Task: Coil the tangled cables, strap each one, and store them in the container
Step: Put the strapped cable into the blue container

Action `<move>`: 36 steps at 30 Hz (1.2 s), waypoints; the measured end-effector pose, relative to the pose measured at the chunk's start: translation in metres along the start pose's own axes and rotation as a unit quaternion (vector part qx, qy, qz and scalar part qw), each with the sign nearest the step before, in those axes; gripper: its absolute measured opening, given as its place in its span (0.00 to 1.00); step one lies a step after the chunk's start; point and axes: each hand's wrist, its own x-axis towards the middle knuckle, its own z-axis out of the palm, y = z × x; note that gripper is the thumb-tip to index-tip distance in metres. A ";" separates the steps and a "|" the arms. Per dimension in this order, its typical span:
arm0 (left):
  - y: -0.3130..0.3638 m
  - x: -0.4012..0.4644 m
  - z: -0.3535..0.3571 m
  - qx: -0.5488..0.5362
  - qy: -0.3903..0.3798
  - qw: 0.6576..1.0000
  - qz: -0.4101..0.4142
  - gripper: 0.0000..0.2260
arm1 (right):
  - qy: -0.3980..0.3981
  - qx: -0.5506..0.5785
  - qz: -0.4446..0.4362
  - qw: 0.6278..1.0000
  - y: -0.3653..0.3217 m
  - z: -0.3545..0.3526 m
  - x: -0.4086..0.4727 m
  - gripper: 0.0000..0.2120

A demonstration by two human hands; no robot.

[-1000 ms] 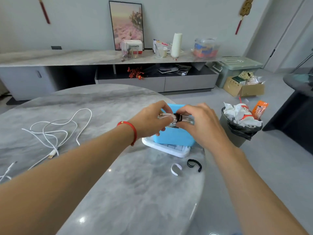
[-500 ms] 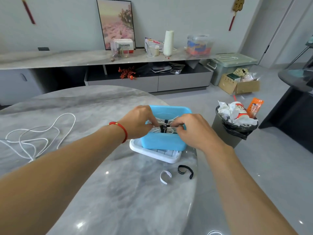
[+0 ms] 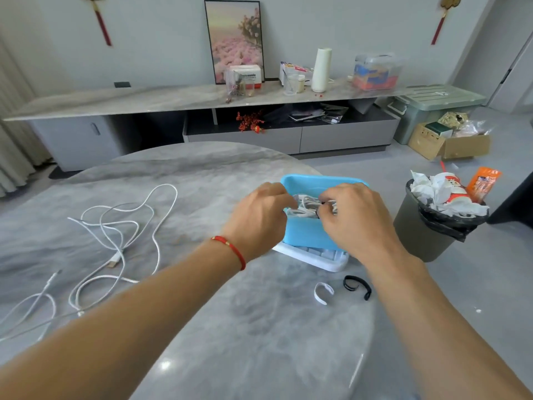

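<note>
Round grey marble desk [image 3: 202, 327] fills most of the view. On its left side lies a loose white cable [image 3: 121, 226], tangled, w/ a plug end near the middle, and another thin white cable [image 3: 34, 301] at the far left edge. Beyond the desk's right edge stands a dark trash bin [image 3: 424, 229], stuffed w/ white paper and an orange packet. At the desk's far right sits a blue container [image 3: 305, 235] on top of a white lid [image 3: 317, 255]. Both hands are over the container's opening: left hand [image 3: 256, 217], red string bracelet [image 3: 230, 249] at the wrist, fingers curled on the left end of a coiled white cable bundle [image 3: 305, 204]; right hand [image 3: 354, 220] pinches the bundle's right part, where a bit of black strap [image 3: 318, 213] shows between the fingers. So each grip is grasping the bundle, which sits at/just inside the container's rim; how deep, can't tell. Near the desk's front right edge, just below the lid, lie two spare straps apart from each other: a white strap [image 3: 323, 293] curled in a loop, and a black loop strap [image 3: 356, 285] to its right.
</note>
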 end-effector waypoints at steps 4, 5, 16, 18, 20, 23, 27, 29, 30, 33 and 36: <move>-0.039 -0.087 -0.040 0.028 0.000 0.998 -0.059 0.15 | -0.035 0.130 -0.069 0.988 -0.056 0.011 -0.010 0.11; -0.052 -0.107 -0.049 0.041 -0.016 0.995 -0.089 0.15 | -0.074 0.133 -0.094 0.984 -0.072 0.015 -0.013 0.11; -0.158 -0.261 -0.122 0.139 -0.044 0.927 -0.347 0.19 | -0.331 0.086 -0.370 0.864 -0.255 0.134 -0.077 0.23; -0.168 -0.276 -0.129 0.136 -0.079 0.912 -0.380 0.21 | -0.343 0.056 -0.398 0.849 -0.269 0.155 -0.091 0.24; -0.177 -0.289 -0.134 0.105 -0.128 0.907 -0.388 0.21 | -0.303 0.022 -0.435 0.848 -0.272 0.168 -0.099 0.21; -0.185 -0.299 -0.138 0.078 -0.144 0.917 -0.364 0.14 | -0.255 0.024 -0.451 0.855 -0.268 0.176 -0.095 0.12; -0.187 -0.290 -0.138 0.069 -0.118 0.927 -0.349 0.03 | -0.233 0.020 -0.389 0.891 -0.253 0.167 -0.079 0.06; -0.183 -0.278 -0.138 0.031 -0.110 0.939 -0.325 0.03 | -0.246 -0.003 -0.321 0.914 -0.245 0.157 -0.072 0.06; -0.179 -0.271 -0.139 0.009 -0.109 0.947 -0.302 0.04 | -0.253 -0.029 -0.297 0.920 -0.241 0.152 -0.068 0.06; -0.159 -0.250 -0.136 0.000 -0.121 0.965 -0.234 0.07 | -0.240 -0.005 -0.265 0.934 -0.231 0.137 -0.060 0.15; -0.137 -0.228 -0.129 0.027 -0.085 0.981 -0.172 0.08 | -0.223 0.147 -0.289 0.919 -0.234 0.120 -0.063 0.23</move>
